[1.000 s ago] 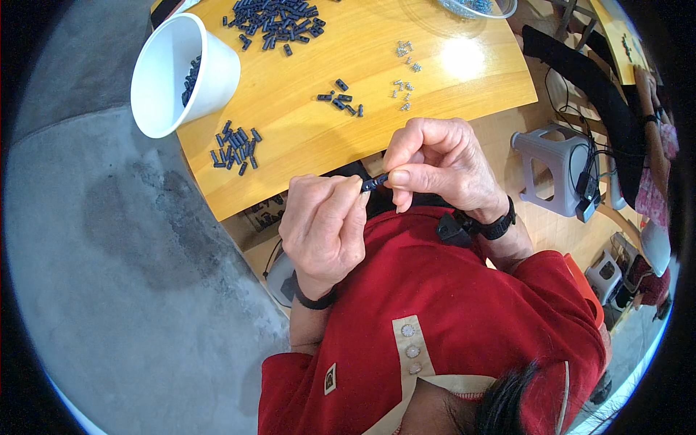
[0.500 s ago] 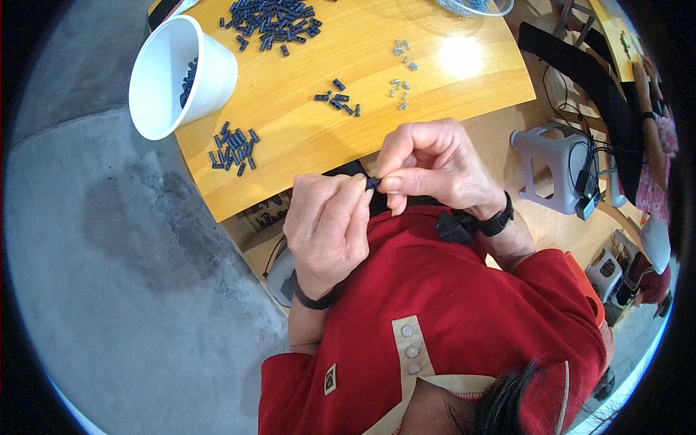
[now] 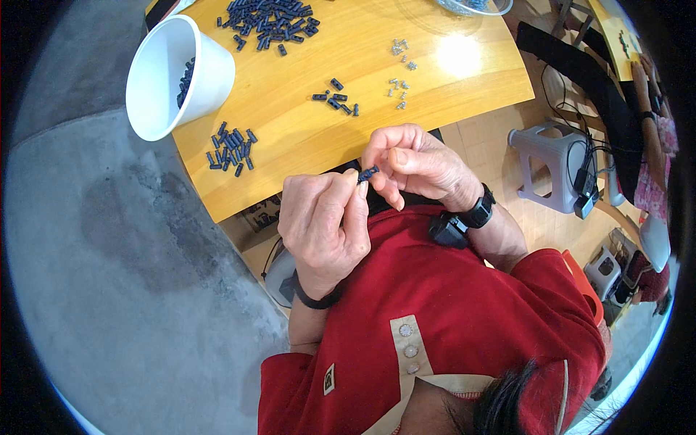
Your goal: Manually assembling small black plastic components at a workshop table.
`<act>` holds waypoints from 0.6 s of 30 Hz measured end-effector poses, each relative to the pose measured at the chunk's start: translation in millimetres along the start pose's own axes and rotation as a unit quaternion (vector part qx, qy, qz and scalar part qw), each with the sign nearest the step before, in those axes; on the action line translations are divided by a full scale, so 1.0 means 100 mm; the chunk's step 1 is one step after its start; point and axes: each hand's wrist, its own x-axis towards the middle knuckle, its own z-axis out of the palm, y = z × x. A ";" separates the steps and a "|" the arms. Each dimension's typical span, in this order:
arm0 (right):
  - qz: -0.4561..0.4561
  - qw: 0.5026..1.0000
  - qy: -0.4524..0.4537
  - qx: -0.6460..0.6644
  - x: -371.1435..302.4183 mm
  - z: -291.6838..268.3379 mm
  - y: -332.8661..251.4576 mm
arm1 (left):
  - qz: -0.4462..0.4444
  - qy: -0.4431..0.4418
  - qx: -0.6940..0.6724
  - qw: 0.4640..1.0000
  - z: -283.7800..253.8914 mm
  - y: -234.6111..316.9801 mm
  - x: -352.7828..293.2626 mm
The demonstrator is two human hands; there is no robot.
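Between the thumb and fingertips of my left hand [image 3: 319, 225] is a small dark, tube-like plastic piece [image 3: 370, 174], its free end pointing right. My right hand [image 3: 428, 165] is beside that end, thumb raised and fingers loosely curled apart; I see nothing held in it. Both hands are above my lap, just off the table's near edge. On the wooden table [image 3: 283, 145] beyond them lie a few loose dark pieces [image 3: 336, 96] and a denser group of similar pieces [image 3: 232, 148] at the left. Several small silvery metal parts [image 3: 398, 87] are scattered farther right.
A white plastic tub [image 3: 163, 80] with dark pieces inside tilts at the table's left edge. Behind it is a large heap of dark pieces [image 3: 272, 22]. A clear bowl [image 3: 475, 6] stands at the far edge. A grey stool [image 3: 547, 167] and another person's arm [image 3: 645, 94] are at right.
My right thumb and fingers have come off the dark piece and spread, exposing its right end. My left hand keeps its pinch. The view has shifted slightly.
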 end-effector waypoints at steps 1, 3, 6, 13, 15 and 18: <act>0.007 1.000 -0.011 0.010 0.02 0.01 0.01 | 0.000 0.000 -0.001 1.000 0.00 0.00 0.00; 0.014 0.999 -0.021 0.020 0.05 0.02 0.03 | 0.003 -0.007 0.007 1.000 0.01 0.02 -0.01; 0.041 0.999 -0.013 0.001 0.07 0.01 0.07 | -0.003 -0.026 0.007 1.000 -0.02 0.08 0.02; 0.097 0.995 0.002 0.037 0.04 0.07 0.12 | 0.021 -0.038 0.014 0.999 0.01 0.02 -0.05; 0.131 0.991 0.016 0.032 0.02 0.07 0.10 | 0.020 -0.042 0.016 0.999 0.02 -0.01 -0.08; 0.151 0.988 -0.007 0.002 0.03 0.04 0.10 | 0.038 -0.071 0.013 0.997 0.00 -0.03 -0.09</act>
